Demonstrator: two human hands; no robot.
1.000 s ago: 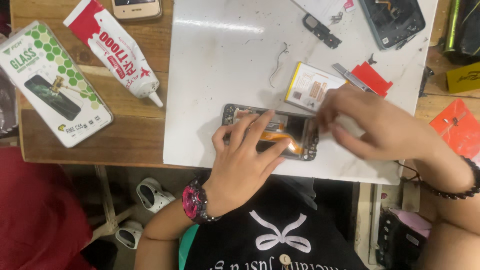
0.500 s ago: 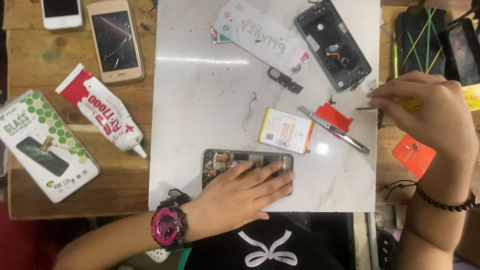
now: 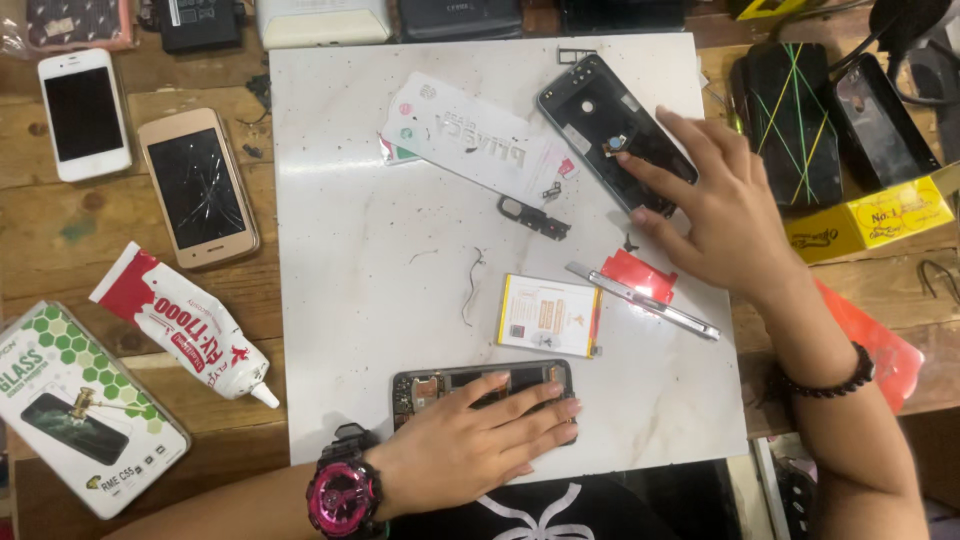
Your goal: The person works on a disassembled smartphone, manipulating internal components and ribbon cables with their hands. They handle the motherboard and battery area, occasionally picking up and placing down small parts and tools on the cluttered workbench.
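My left hand (image 3: 470,440), with a pink watch at the wrist, lies flat across an opened black phone (image 3: 425,388) at the near edge of the white board (image 3: 380,250) and holds it down. My right hand (image 3: 730,220) wears a bead bracelet and reaches to the board's far right. Its fingers are spread, and the fingertips touch a black phone back cover (image 3: 590,110). Nothing shows inside that hand. Between the hands lie a yellow-and-white battery (image 3: 548,315), a thin metal tool (image 3: 645,300) and a red piece (image 3: 640,275).
A white flat package (image 3: 465,140) and a small black part (image 3: 535,217) lie on the board. On the wooden table at left are a glue tube (image 3: 185,325), a screen-protector box (image 3: 80,405), a cracked gold phone (image 3: 197,187) and a white phone (image 3: 84,113). Black phones (image 3: 790,120) and a yellow box (image 3: 870,220) sit at right.
My right hand left the opened phone, rose to the right with a thin tool, and now rests on the back cover. My left hand stayed on the phone.
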